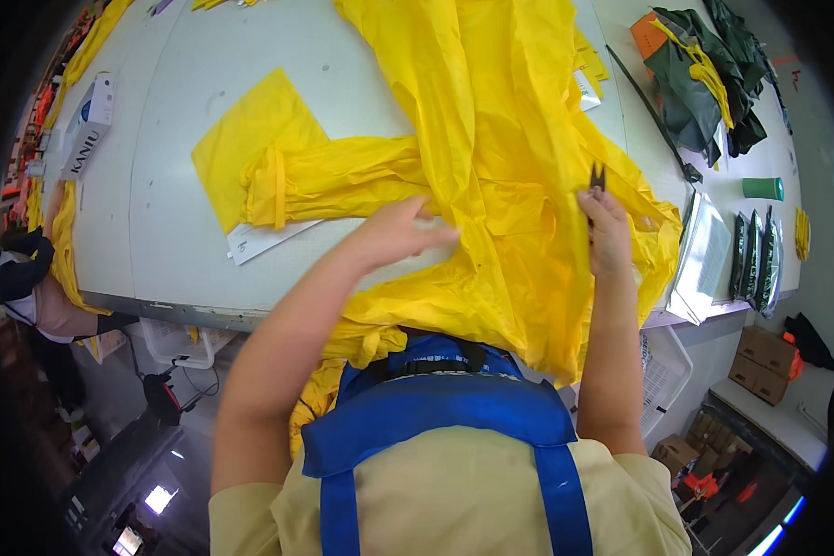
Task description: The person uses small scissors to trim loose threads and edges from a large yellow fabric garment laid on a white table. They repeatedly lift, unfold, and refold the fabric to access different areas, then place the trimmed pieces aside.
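A yellow raincoat-like garment [514,111] lies spread over the table, with one sleeve [352,176] stretched to the left and its lower part hanging over the near edge toward my apron. Over the garment's middle, my left hand [406,230] is held with its fingers apart and nothing in them. My right hand [608,232] is closed round small dark thread snips [598,176], their blades pointing away from me. It is beside a fold of the yellow fabric; whether it also grips the fabric I cannot tell.
A flat yellow square [259,130] and white paper [264,243] lie under the sleeve. On the right are dark green garments [690,97], clear plastic sheets [700,259], a green roll [763,189] and dark packets [755,259]. A white box [90,125] stands left, near another person [37,278].
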Demonstrator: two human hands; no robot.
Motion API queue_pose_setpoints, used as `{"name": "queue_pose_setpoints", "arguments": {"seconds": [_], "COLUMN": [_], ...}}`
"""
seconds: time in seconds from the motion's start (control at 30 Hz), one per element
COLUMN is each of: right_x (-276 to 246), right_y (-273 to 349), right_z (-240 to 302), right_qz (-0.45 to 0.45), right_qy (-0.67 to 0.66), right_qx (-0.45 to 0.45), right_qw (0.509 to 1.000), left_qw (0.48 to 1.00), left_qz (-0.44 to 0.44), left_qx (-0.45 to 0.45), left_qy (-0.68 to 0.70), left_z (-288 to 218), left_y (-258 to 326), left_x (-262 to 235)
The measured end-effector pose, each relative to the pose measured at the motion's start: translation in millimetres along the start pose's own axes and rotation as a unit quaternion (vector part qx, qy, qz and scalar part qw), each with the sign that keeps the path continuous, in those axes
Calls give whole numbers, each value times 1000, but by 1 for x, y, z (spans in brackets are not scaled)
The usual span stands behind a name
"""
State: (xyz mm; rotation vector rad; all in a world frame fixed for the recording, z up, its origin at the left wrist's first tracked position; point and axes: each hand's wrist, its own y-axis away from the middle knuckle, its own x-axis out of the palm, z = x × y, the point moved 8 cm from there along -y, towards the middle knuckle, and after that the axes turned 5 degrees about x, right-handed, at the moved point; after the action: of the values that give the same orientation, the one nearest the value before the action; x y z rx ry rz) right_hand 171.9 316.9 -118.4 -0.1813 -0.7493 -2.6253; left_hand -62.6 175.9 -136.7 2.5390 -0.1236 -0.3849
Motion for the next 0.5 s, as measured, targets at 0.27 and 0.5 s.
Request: {"name": "queue_pose_setpoints", "arguments": {"seconds": [0.27, 0.5], "right_x": [-112, -99], "right_y": [-10, 6], "right_z": [63, 37], "right_qz": [-164, -196], "right_qy": [183, 323], "right_qx": [-84, -25], "right_qw": [966, 926], "left_qw": [787, 754], "left_qz": [-67, -83], "left_qx": [85, 101], "left_qy": [608, 644], "left_z": [27, 34], "left_y": [-43, 22], "left_x": [34, 12]}}
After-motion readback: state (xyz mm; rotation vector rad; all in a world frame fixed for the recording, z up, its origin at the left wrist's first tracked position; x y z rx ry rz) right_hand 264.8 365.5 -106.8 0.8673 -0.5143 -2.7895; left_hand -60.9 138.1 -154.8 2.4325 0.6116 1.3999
